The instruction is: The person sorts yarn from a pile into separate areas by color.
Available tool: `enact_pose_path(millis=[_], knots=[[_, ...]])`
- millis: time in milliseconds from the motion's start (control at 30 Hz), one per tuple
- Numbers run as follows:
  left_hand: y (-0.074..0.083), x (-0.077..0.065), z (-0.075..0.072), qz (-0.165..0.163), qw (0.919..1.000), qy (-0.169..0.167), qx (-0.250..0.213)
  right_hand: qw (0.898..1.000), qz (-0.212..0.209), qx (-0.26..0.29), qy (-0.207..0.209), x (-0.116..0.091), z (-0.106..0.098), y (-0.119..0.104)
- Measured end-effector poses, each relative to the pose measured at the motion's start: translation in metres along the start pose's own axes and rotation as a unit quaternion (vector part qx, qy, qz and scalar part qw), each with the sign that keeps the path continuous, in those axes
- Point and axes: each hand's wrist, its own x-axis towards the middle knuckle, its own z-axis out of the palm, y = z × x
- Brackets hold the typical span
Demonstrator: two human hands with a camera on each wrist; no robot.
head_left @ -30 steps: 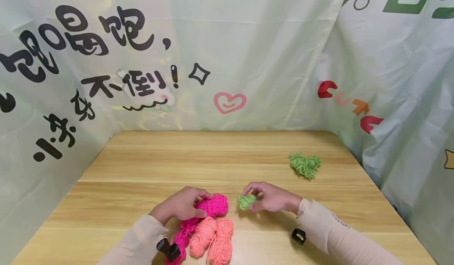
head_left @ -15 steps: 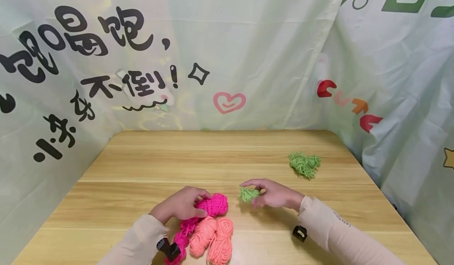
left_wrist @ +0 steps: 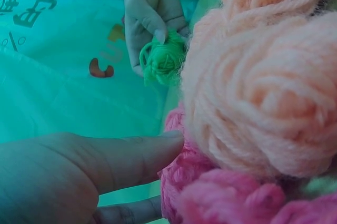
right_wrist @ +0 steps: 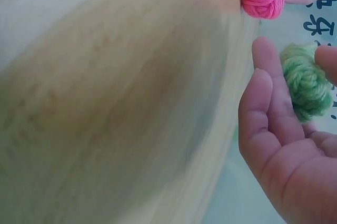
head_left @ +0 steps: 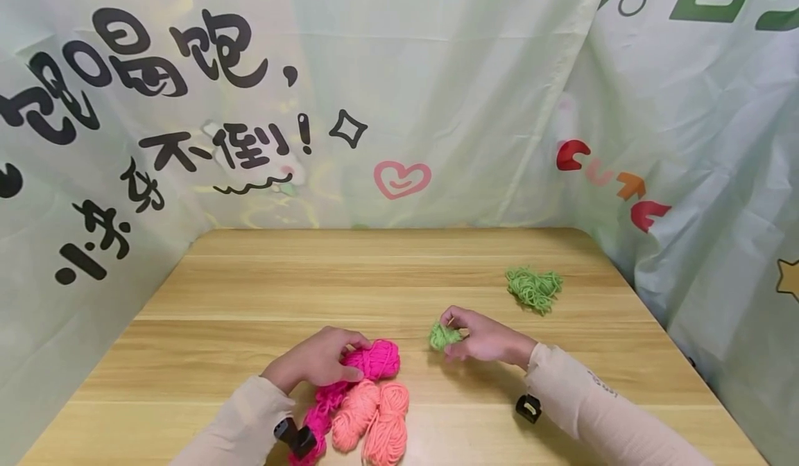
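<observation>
My left hand grips a hot-pink yarn skein on the table, thumb on the near side and fingers on the far side. A small light-green yarn ball is pinched between the thumb and fingers of my right hand. In the right wrist view that green ball sits between thumb and fingers, and its shadow falls on the table in the head view. Two coral yarn skeins lie just in front of the pink one. Beside them runs a magenta chain of looped yarn, partly covered by the left wrist's camera.
A loose green yarn bundle lies at the back right of the wooden table. Printed cloth hangs behind the table and along both sides. A black wrist camera hangs under the right sleeve.
My right hand has moved slightly back and to the right, carrying the small green yarn ball away from the pink skein. The left hand holds its place on the pink skein.
</observation>
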Motion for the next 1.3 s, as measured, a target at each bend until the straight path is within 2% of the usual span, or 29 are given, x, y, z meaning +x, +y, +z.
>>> enact_pose_path(millis=[367, 733, 1300], knots=[[0.0, 0.0, 0.0, -0.002, 1.0, -0.002, 0.0, 1.0, 0.003, 0.0, 0.013, 0.001, -0.008, 0.005], [0.002, -0.001, -0.001, -0.003, 1.0, 0.001, -0.007, 0.998, 0.021, 0.061, 0.017, 0.002, -0.016, 0.007], [0.0, 0.0, 0.001, 0.004, 0.9999, 0.009, 0.006, 0.998, 0.03, 0.03, 0.053, 0.004, -0.027, 0.011]])
